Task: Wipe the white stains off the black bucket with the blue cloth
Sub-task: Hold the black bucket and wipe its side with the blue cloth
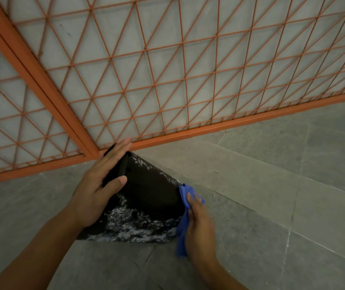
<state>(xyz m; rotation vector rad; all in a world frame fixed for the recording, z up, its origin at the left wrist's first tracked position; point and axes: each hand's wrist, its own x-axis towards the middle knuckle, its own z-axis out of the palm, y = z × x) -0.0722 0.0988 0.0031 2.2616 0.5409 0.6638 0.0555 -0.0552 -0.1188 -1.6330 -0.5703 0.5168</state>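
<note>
A: Where is the black bucket (146, 191) right now?

B: Tipped on its side on the grey tiled floor (271, 185), its top end up against the bottom rail of the orange mesh fence (167, 80). A thick band of white stains (134, 225) covers the end nearest the person, and a thinner speckled line runs along the upper right edge.

A: And the hands?

B: Well apart. The left hand (102, 185) lies flat across the bucket's upper part, fingers straight, thumb pressing the side. The right hand (198, 218) grips the blue cloth (184, 214) bunched against the bucket's right edge.

A: What could go wrong?

B: I'd judge rolling the main risk. A round bucket on its side, held only by a flat palm, may turn away under a firm wipe. The cloth also sits off the heavy stain band, so strokes here could miss it. And a bunched cloth offers little surface and may smear the residue rather than lift it.
</note>
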